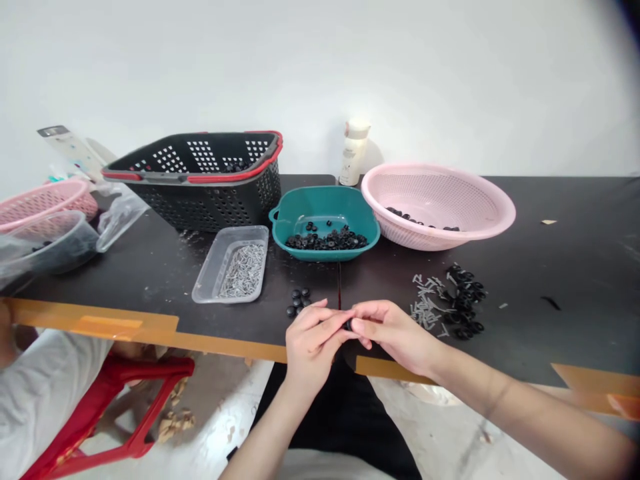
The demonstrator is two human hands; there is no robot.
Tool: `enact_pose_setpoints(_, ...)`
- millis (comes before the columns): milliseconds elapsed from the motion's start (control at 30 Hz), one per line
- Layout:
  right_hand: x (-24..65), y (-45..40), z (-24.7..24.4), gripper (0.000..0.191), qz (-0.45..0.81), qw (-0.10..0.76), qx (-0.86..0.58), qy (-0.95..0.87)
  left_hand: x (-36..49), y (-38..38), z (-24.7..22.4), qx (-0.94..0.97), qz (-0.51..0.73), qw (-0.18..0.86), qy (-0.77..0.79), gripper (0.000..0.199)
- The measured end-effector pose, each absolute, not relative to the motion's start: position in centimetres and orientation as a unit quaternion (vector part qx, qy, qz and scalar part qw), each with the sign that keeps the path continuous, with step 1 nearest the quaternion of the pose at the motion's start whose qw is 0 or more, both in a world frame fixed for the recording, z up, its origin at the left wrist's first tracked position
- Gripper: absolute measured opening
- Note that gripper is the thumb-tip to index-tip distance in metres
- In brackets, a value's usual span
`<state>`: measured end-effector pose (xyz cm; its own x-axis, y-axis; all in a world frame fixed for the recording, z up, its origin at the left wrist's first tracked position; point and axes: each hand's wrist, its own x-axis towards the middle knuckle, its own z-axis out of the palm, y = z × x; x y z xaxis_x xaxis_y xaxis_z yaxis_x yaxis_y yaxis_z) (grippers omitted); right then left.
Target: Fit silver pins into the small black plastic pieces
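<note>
Just over the table's front edge, my left hand (315,337) and my right hand (390,333) meet with their fingertips closed on one small round black plastic part (348,325). Fingers cover most of it. A few black domed caps (299,301) lie on the table beyond my left hand. To the right of my right hand are loose silver screws (425,307) and a heap of black ring-like parts (466,303). Beyond my hands, a teal basin (325,195) holds many small black parts. A clear plastic tray (207,283) holds a pile of screws.
A black basket with red handles (210,200) stands back left. At the back right is a pink colander (450,237) holding black parts, with a white bottle (354,152) beside it. At far left, a person's sleeve (45,387) shows near a red stool (115,400).
</note>
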<state>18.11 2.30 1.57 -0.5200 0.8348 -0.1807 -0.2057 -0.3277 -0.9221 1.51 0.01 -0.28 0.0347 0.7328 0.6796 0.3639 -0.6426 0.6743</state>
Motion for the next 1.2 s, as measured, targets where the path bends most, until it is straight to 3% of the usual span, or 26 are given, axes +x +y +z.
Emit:
enact_pose_setpoints(433, 18.13, 2.29, 1.56, 0.027, 0.833, 0.304, -0.281, -0.367, 1.54, -0.02, 0.03, 0.674, 0.597, 0.183, 0.394, 0.02)
enact_pose_setpoints(867, 17.87, 2.03, 1.64, 0.03, 0.793, 0.341, -0.3, -0.407, 1.65, -0.08, 0.04, 0.695, 0.59, 0.142, 0.386, 0.017)
enact_pose_setpoints(1200, 18.16, 2.28, 1.84, 0.03, 0.789, 0.301, -0.305, -0.439, 1.61, -0.34, -0.23, 0.677, 0.602, 0.14, 0.4, 0.017)
